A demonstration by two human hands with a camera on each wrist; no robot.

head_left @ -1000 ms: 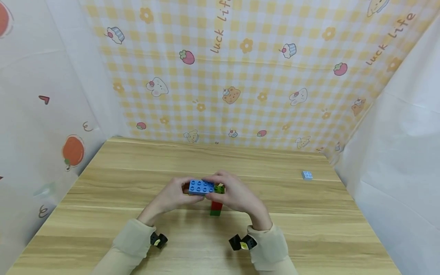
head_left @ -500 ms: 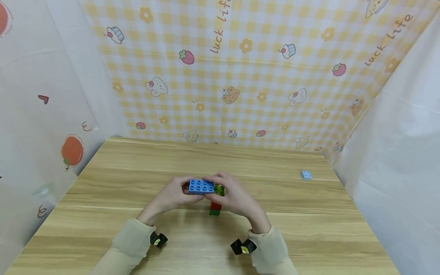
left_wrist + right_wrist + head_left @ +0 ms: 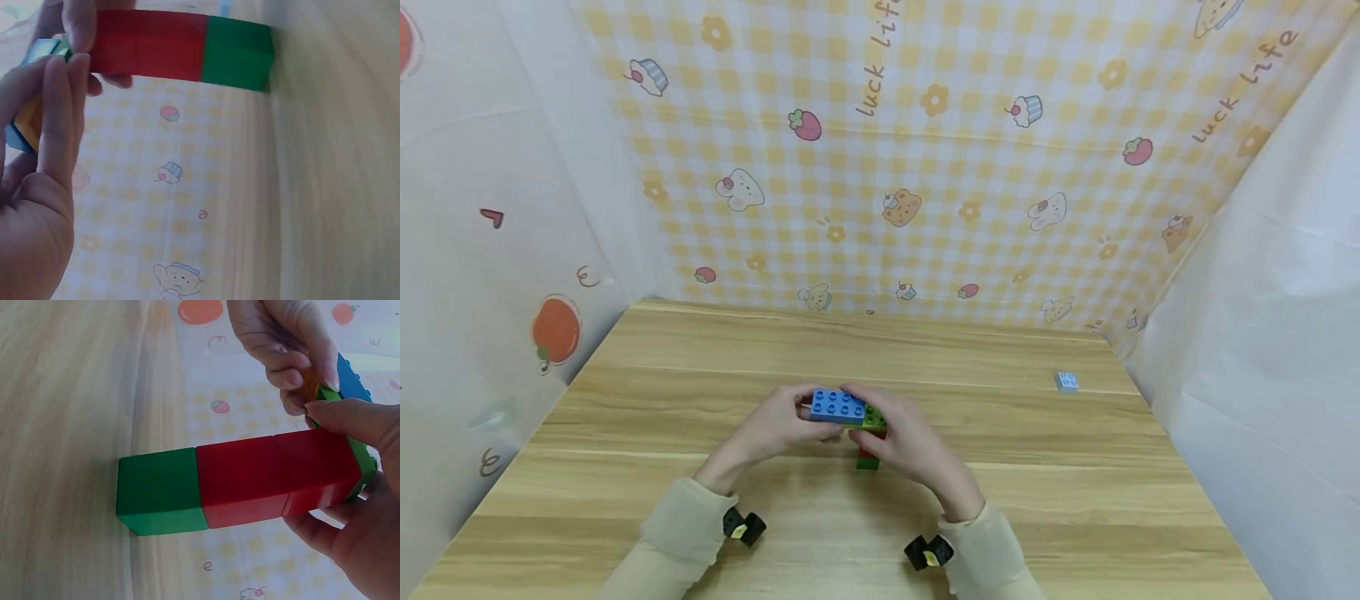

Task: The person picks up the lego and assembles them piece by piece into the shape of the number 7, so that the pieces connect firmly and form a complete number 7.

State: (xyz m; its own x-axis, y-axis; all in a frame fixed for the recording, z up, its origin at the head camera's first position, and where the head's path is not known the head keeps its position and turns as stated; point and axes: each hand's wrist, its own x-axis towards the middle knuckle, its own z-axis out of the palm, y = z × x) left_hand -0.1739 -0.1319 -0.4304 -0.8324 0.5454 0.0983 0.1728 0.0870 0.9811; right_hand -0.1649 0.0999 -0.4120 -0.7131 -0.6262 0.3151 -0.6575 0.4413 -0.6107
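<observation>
A tower stands on the table, with a dark green brick (image 3: 161, 490) at its foot and two red bricks (image 3: 240, 475) stacked above. A thin light green brick (image 3: 872, 417) caps it. On that lies a blue brick (image 3: 838, 406), studs up, reaching out past the tower's left side. Under the blue brick's overhang is an orange brick (image 3: 309, 384), mostly covered by fingers. My left hand (image 3: 778, 423) grips the orange brick from the left, thumb in front. My right hand (image 3: 910, 429) holds the tower's top from the right, thumb across the upper red brick and the light green edge.
A small light blue brick (image 3: 1067, 382) lies by itself at the back right of the wooden table (image 3: 737, 342). A checked cloth (image 3: 970, 167) hangs behind, and white sheets close off both sides.
My right hand's fingers have slid off the blue brick, uncovering more of its studs, and settled lower around the tower's top. My left hand stays about where it was.
</observation>
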